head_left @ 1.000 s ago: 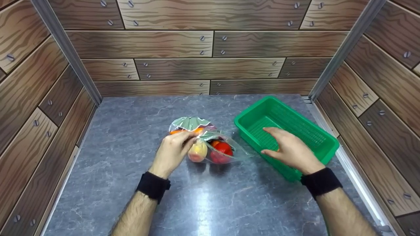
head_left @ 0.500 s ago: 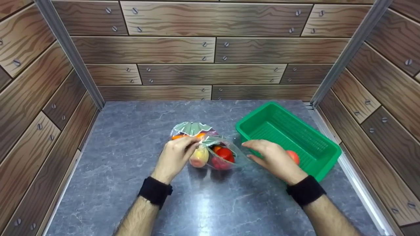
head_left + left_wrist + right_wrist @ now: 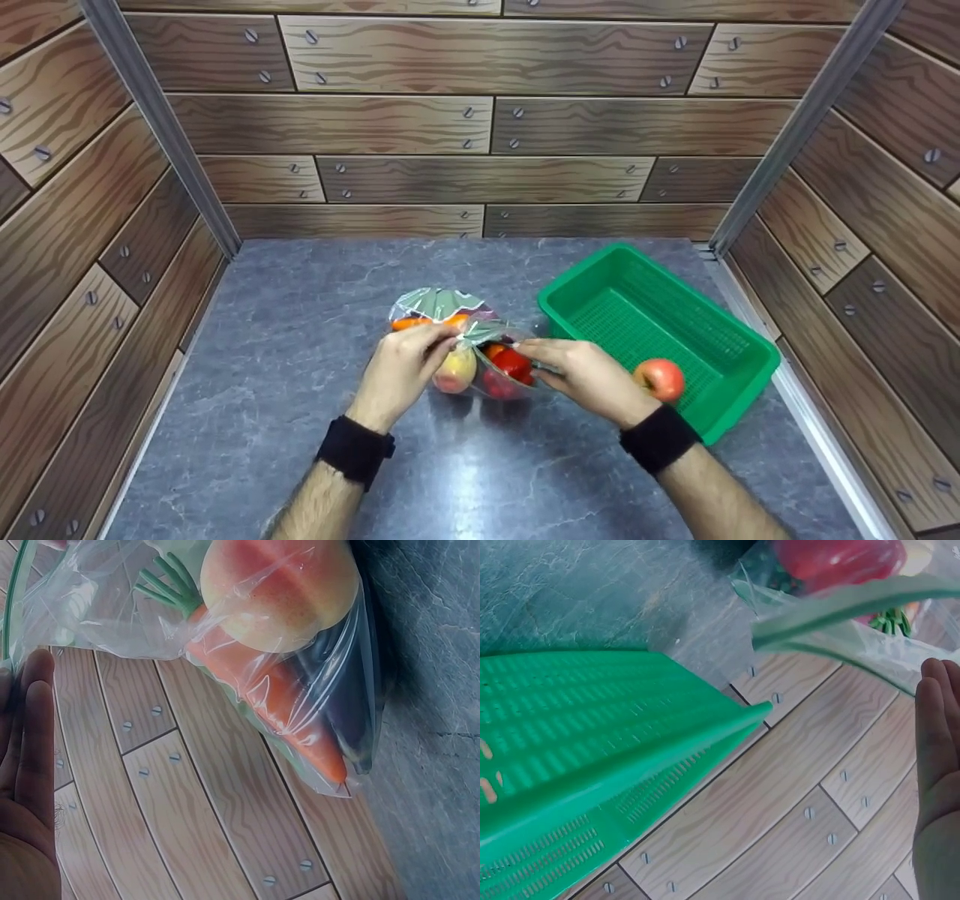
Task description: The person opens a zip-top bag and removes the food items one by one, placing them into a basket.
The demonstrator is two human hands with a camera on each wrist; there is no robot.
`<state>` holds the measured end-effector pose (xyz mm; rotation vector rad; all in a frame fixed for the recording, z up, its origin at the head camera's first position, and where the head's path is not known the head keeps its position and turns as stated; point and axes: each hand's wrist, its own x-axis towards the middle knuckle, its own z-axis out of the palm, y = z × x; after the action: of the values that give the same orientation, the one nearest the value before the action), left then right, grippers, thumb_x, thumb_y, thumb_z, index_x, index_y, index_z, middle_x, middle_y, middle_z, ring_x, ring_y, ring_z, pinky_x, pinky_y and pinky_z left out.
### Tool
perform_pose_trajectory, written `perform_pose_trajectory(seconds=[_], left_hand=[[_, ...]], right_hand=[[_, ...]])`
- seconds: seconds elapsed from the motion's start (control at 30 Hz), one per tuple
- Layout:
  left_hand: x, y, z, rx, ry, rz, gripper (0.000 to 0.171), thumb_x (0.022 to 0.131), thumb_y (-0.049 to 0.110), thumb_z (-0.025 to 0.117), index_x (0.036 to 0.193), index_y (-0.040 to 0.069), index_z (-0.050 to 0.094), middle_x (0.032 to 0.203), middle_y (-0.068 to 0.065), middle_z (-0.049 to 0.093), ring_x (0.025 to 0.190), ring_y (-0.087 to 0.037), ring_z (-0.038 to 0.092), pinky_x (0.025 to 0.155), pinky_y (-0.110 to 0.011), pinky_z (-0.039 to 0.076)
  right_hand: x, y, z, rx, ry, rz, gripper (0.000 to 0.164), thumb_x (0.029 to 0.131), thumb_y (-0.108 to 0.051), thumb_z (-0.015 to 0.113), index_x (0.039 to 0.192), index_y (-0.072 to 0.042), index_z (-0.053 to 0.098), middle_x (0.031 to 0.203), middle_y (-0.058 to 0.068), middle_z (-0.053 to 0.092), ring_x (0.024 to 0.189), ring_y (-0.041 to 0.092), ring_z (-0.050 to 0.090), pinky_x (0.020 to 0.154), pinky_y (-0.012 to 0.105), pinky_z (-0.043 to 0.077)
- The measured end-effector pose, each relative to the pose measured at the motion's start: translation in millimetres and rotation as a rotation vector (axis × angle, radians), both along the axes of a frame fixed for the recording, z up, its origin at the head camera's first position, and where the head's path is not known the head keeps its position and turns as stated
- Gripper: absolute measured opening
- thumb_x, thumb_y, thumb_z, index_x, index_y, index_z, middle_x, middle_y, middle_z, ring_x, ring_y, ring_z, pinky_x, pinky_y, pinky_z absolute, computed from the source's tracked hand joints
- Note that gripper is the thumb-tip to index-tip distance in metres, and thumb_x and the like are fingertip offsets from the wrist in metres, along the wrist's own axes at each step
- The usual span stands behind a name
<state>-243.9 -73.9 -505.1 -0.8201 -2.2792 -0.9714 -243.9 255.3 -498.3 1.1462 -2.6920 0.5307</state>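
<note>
A clear zip bag point(image 3: 439, 303) lies mid-table, its mouth toward the right. Through the plastic show a carrot point(image 3: 266, 694), a peach point(image 3: 281, 592), a dark purple eggplant point(image 3: 341, 701) and a shiny red vegetable point(image 3: 508, 367), perhaps a pepper. My left hand point(image 3: 401, 367) pinches the rim of the bag between thumb and fingers. At the bag's right side is my right hand point(image 3: 596, 379), fingers nearly straight and thumb apart from them, by the opening. Whether its fingertips touch the plastic is hard to tell. In the right wrist view the green-edged mouth point(image 3: 847, 607) gapes.
To the right stands a green perforated plastic basket point(image 3: 675, 307), set at an angle. One red apple point(image 3: 661, 379) sits inside, near the basket's front side, partly behind my right wrist. Wood-patterned walls point(image 3: 405, 124) enclose the grey marbled table point(image 3: 300, 300) at the back and sides.
My right hand has moved left from over the basket to the bag's mouth, uncovering the apple. My left hand keeps its pinch on the bag. The head view has tilted slightly upward.
</note>
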Motion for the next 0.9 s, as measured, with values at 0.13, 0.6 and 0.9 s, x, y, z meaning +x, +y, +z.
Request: perform_pose_trajectory(seconds=[0.13,0.6,0.9], left_hand=[[1.2,0,-1.7,-0.001,0.012,0.005,0.014,0.108,0.011,0.085,0.121,0.007,0.088,0.112,-0.009,0.091,0.103,-0.025,0.089,0.092,-0.04,0.075],[2.3,3,-1.8,0.002,-0.02,-0.023,0.014,0.109,0.012,0.085,0.122,0.008,0.088,0.115,-0.01,0.091,0.106,-0.025,0.089,0.095,-0.038,0.075],[0.6,5,-4.8,-0.025,-0.011,-0.038,0.015,0.109,0.012,0.084,0.122,0.006,0.088,0.115,-0.011,0.091,0.105,-0.026,0.089,0.094,-0.038,0.075]], right_hand=[[-3.8,-9,-8.7,0.033,0.007,-0.012,0.052,0.102,-0.007,0.091,0.152,-0.004,0.076,0.147,0.019,0.083,0.133,0.036,0.083,0.108,0.05,0.072],[-17.8,-28,-29.9,0.245,-0.002,-0.043,0.081,0.09,-0.027,0.105,0.16,-0.006,0.069,0.162,0.016,0.073,0.139,0.037,0.078,0.11,0.053,0.071],[-25.2,-33,-43.5,0.25,0.189,0.031,0.073,0.09,-0.031,0.103,0.154,-0.011,0.073,0.148,0.009,0.082,0.126,0.03,0.083,0.096,0.047,0.075]])
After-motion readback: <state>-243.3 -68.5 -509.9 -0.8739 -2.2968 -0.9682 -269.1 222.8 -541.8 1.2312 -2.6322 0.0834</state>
